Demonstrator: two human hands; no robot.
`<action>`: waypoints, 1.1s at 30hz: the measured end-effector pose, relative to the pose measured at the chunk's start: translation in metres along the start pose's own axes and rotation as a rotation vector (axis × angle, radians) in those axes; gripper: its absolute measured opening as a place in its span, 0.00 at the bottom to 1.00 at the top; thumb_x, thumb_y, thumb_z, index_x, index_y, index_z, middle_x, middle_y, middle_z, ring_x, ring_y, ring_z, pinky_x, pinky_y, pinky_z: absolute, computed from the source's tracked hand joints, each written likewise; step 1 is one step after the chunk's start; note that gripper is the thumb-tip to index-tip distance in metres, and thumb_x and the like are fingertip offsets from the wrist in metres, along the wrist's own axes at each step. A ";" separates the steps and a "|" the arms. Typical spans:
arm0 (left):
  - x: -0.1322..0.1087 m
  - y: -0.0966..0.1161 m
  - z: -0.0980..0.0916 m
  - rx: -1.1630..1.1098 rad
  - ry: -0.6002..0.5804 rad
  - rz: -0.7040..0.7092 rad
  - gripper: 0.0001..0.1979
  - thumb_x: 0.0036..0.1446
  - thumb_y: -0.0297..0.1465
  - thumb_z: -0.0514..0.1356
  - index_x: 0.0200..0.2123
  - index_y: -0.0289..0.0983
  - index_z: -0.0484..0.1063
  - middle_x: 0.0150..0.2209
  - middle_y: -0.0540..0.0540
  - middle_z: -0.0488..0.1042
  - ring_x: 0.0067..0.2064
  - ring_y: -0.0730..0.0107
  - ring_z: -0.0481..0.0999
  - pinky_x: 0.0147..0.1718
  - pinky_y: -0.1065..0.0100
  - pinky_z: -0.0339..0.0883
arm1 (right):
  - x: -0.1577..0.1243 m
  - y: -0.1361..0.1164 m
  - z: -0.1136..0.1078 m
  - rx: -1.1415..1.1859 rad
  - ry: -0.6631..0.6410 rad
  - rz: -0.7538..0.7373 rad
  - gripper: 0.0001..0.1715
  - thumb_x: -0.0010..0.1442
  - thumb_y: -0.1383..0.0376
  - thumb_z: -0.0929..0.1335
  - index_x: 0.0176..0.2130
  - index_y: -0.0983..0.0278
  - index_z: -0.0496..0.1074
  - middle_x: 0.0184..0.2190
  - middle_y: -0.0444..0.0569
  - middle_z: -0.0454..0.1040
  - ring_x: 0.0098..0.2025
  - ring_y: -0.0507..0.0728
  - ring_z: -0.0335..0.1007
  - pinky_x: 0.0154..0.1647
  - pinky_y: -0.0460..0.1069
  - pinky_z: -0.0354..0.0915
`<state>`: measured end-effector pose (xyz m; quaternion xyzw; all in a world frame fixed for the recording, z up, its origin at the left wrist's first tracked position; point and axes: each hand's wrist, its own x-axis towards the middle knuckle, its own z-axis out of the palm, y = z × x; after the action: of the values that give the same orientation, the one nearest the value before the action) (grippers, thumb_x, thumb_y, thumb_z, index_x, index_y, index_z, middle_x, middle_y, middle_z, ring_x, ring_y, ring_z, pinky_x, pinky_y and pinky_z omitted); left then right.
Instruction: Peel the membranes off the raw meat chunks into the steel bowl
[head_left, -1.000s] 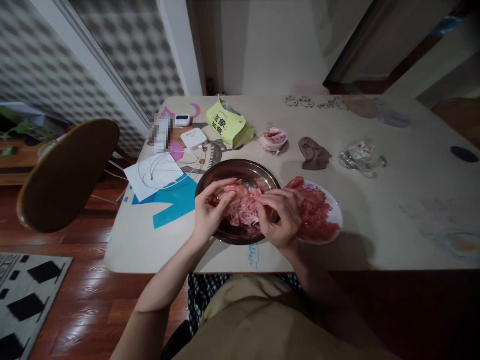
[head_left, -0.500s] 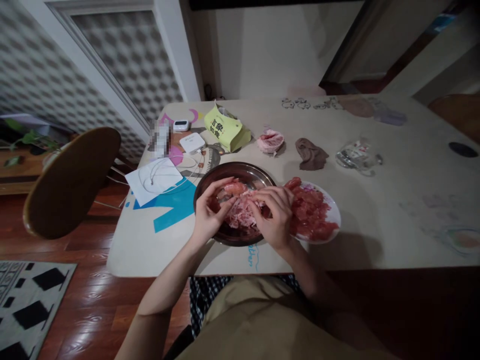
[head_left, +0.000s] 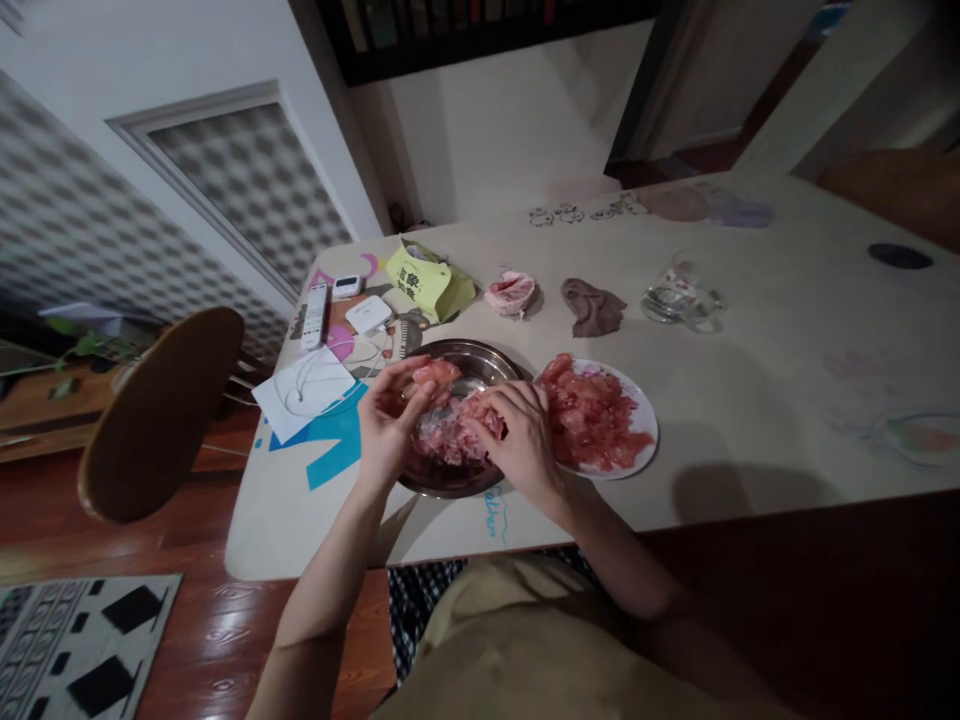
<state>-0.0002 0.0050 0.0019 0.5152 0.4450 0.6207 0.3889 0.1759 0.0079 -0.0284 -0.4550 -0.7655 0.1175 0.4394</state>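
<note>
A piece of peeled pink pomelo flesh (head_left: 436, 374) is pinched in the fingers of my left hand (head_left: 386, 420), above the left side of a steel bowl (head_left: 480, 349). Pale pink membrane scraps (head_left: 450, 437) lie in the bowl. My right hand (head_left: 521, 430) bends over the bowl's right side with its fingers closed at the scraps; what sits between the fingertips is hidden. Touching distance to the right, a white plate (head_left: 646, 440) carries a heap of red pomelo pulp (head_left: 592, 415). Farther back rests a larger pomelo chunk (head_left: 512, 293).
Behind the bowl stand a yellow-green bag (head_left: 431, 283), a crumpled brown cloth (head_left: 592, 307) and a glass mug (head_left: 679, 295). On the left are a remote control (head_left: 315, 315), a white box (head_left: 370, 315) with a cable, and white paper (head_left: 300, 400). A wooden chair (head_left: 161, 415) is beside the table.
My left hand has drawn away to the left from my right, lifting the pomelo piece with it. The right hand stays over the scraps. The camera view has shifted and tilted.
</note>
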 end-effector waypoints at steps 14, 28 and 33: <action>-0.019 -0.004 0.016 0.433 -0.110 0.226 0.25 0.62 0.31 0.67 0.61 0.40 0.69 0.53 0.41 0.81 0.49 0.64 0.85 0.48 0.67 0.81 | 0.002 0.000 -0.013 0.131 0.151 -0.183 0.20 0.69 0.70 0.67 0.59 0.61 0.71 0.52 0.51 0.79 0.55 0.58 0.73 0.60 0.55 0.69; -0.034 0.012 0.016 0.293 -0.011 0.100 0.21 0.62 0.32 0.67 0.57 0.39 0.68 0.43 0.43 0.84 0.47 0.65 0.85 0.49 0.66 0.80 | -0.001 -0.008 -0.015 0.395 0.202 -0.004 0.13 0.68 0.69 0.68 0.51 0.58 0.75 0.45 0.50 0.81 0.48 0.58 0.78 0.52 0.54 0.74; -0.033 0.016 0.015 0.353 0.003 0.113 0.20 0.62 0.32 0.67 0.56 0.38 0.69 0.42 0.45 0.84 0.45 0.66 0.86 0.48 0.66 0.81 | -0.001 -0.008 -0.015 0.392 0.197 0.015 0.12 0.68 0.68 0.68 0.51 0.59 0.75 0.45 0.50 0.81 0.48 0.57 0.78 0.53 0.54 0.73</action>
<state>0.0202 -0.0285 0.0086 0.5988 0.5178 0.5547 0.2563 0.1826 -0.0006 -0.0155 -0.3759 -0.6780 0.2222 0.5913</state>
